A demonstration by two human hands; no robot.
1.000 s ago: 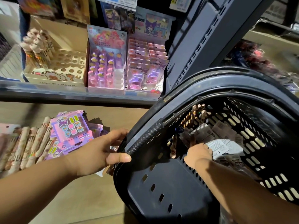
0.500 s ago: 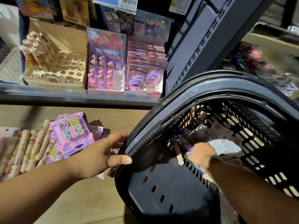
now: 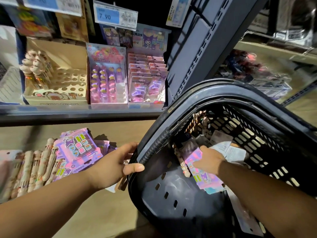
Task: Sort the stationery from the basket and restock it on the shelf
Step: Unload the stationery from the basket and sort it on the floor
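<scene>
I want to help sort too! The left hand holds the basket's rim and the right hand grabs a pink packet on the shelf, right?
The head view shows the right hand gripping the pink packet inside the basket, not on the shelf. The left hand does hold the rim.

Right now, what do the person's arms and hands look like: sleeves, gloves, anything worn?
Left hand and right hand are bare: no gloves, no rings seen on the fingers. Both forearms uncovered to the frame edge; no sleeve, watch or band.
</scene>
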